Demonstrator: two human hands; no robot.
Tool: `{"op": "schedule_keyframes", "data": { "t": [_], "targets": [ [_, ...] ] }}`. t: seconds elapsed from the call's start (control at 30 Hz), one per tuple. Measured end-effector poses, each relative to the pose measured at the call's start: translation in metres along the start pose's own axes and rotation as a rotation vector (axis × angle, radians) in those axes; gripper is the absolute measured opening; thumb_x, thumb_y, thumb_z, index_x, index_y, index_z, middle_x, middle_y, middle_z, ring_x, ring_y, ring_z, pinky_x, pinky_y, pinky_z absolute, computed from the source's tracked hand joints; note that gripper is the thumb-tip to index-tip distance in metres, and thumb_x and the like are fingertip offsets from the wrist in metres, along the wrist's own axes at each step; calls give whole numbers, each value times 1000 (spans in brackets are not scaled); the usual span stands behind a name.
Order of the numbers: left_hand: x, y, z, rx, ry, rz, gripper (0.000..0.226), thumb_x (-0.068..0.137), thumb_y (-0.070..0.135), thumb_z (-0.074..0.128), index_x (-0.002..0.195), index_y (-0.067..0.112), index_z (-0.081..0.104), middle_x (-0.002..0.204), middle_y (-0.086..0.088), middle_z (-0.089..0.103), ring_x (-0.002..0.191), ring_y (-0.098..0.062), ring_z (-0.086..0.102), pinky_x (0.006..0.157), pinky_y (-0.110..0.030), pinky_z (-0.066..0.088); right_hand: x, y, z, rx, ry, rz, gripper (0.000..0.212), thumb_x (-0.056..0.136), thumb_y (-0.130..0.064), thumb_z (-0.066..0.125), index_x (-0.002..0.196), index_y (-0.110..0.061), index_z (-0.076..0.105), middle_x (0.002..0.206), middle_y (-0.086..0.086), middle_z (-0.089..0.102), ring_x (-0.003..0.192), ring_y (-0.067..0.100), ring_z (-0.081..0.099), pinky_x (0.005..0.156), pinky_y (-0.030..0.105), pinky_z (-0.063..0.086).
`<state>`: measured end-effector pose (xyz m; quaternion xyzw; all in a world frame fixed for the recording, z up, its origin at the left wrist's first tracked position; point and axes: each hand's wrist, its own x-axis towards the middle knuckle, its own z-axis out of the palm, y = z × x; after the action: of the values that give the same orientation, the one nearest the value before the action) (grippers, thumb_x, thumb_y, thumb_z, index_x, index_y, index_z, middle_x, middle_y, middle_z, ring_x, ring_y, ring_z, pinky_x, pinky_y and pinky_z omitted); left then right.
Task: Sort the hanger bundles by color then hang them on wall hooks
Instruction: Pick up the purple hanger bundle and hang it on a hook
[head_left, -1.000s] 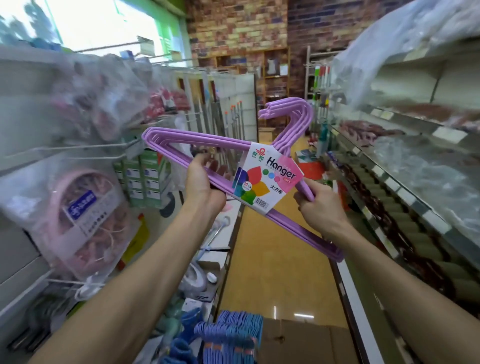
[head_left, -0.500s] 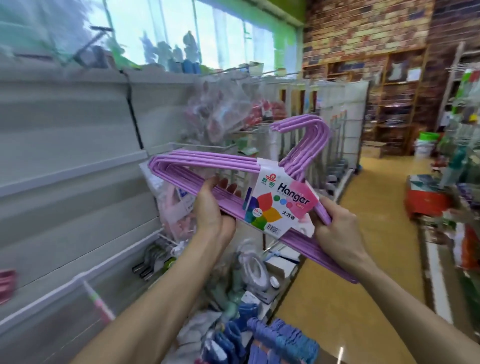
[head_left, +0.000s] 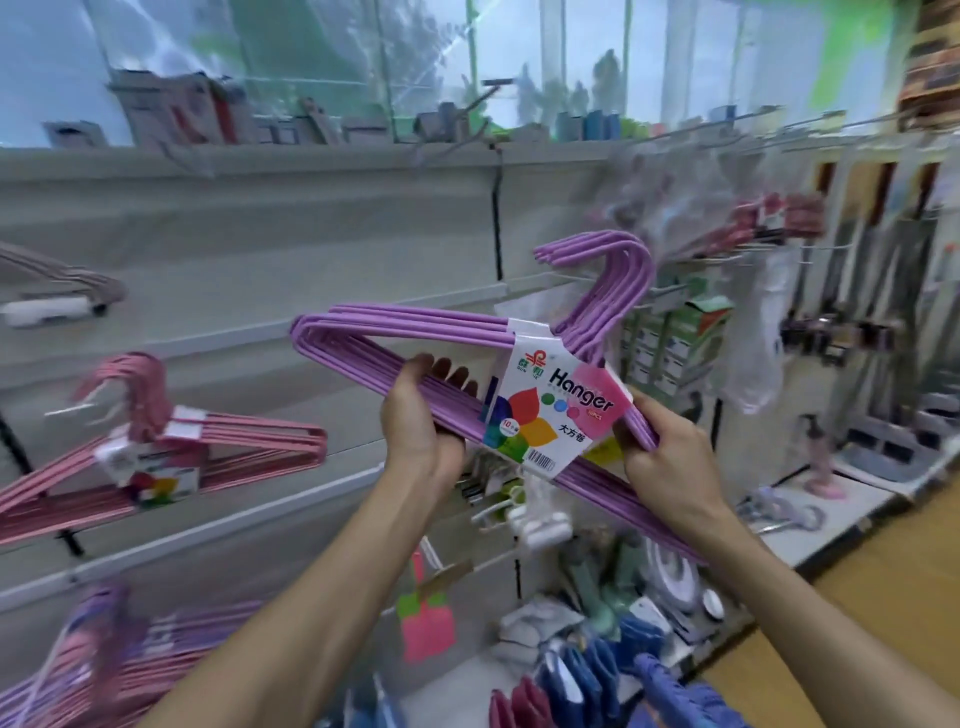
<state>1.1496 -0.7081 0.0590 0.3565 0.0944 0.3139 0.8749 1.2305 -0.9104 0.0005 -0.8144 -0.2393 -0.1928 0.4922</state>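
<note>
The purple hanger bundle (head_left: 415, 332) is gripped in mid-air before the shelving wall (head_left: 260, 234): its lower bar is clasped by the left hand (head_left: 421, 421), its right shoulder by the right hand (head_left: 670, 462). A pink bundle (head_left: 171, 447) is hung at far left.

The view swings left off the aisle onto the wall shelving. A pink hanger bundle (head_left: 171, 457) on a wall hook comes into sight at nine o'clock, a purple hanging bundle (head_left: 104, 660) at seven o'clock. The brick wall slips out at two o'clock.
</note>
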Motion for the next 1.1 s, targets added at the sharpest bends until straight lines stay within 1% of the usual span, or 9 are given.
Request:
{"op": "schedule_keyframes", "data": {
  "t": [0.23, 0.4, 0.53, 0.63, 0.73, 0.83, 0.93, 1.0, 1.1],
  "targets": [
    [-17, 59, -51, -19, 117, 86, 16, 92, 13, 58, 76, 13, 57, 68, -2, 60, 68, -20, 57, 70, -32, 49, -13, -59, 48, 30, -136, -18, 54, 87, -3, 61, 129, -37, 63, 91, -3, 70, 80, 16, 53, 63, 30, 32],
    [-31, 105, -91, -31, 173, 152, 17, 93, 10, 56, 76, 13, 56, 62, 0, 61, 67, -18, 57, 71, -32, 48, -28, -105, 83, 44, -214, -63, 72, 77, 7, 57, 134, -36, 60, 86, 2, 68, 81, 26, 58, 70, 35, 47],
    [-44, 148, -131, -39, 210, 220, 15, 93, 9, 55, 79, 14, 56, 68, -2, 60, 69, -19, 56, 69, -32, 49, -45, -142, 124, 73, -246, -105, 71, 77, 5, 57, 133, -39, 60, 90, -1, 69, 87, 28, 64, 76, 42, 54],
    [-56, 182, -167, -35, 227, 271, 10, 92, 9, 57, 84, 15, 60, 78, -4, 62, 74, -21, 59, 70, -32, 50, -61, -173, 158, 92, -295, -165, 66, 83, 0, 57, 134, -42, 58, 93, 4, 73, 93, 33, 65, 76, 45, 53],
    [-72, 217, -204, -51, 280, 295, 12, 93, 11, 55, 84, 15, 61, 78, -6, 66, 75, -23, 62, 71, -34, 53, -81, -209, 190, 100, -351, -217, 65, 85, -2, 57, 135, -44, 56, 82, -4, 65, 92, 32, 64, 69, 39, 46],
    [-87, 252, -242, -89, 328, 313, 9, 93, 11, 54, 88, 14, 61, 75, -5, 68, 74, -23, 63, 63, -30, 54, -102, -243, 222, 133, -414, -245, 70, 83, 1, 54, 136, -45, 55, 95, -4, 71, 93, 30, 65, 70, 38, 48],
    [-106, 288, -277, -108, 377, 345, 12, 93, 9, 53, 85, 13, 61, 75, -6, 68, 71, -24, 64, 70, -34, 54, -126, -278, 255, 194, -458, -277, 72, 82, 2, 54, 138, -44, 53, 107, -8, 71, 94, 22, 65, 74, 39, 53],
    [-120, 311, -298, -123, 413, 377, 14, 93, 7, 51, 83, 12, 60, 78, -6, 66, 74, -24, 63, 76, -37, 53, -142, -299, 277, 208, -471, -295, 72, 81, 4, 55, 137, -41, 56, 100, -2, 75, 85, 25, 66, 69, 40, 54],
    [-141, 345, -332, -121, 459, 395, 13, 95, 9, 50, 87, 11, 60, 84, -7, 67, 79, -24, 64, 71, -36, 54, -166, -329, 309, 218, -485, -318, 64, 85, 2, 59, 136, -37, 59, 96, 4, 76, 80, 28, 65, 65, 41, 51]
  ]
}}
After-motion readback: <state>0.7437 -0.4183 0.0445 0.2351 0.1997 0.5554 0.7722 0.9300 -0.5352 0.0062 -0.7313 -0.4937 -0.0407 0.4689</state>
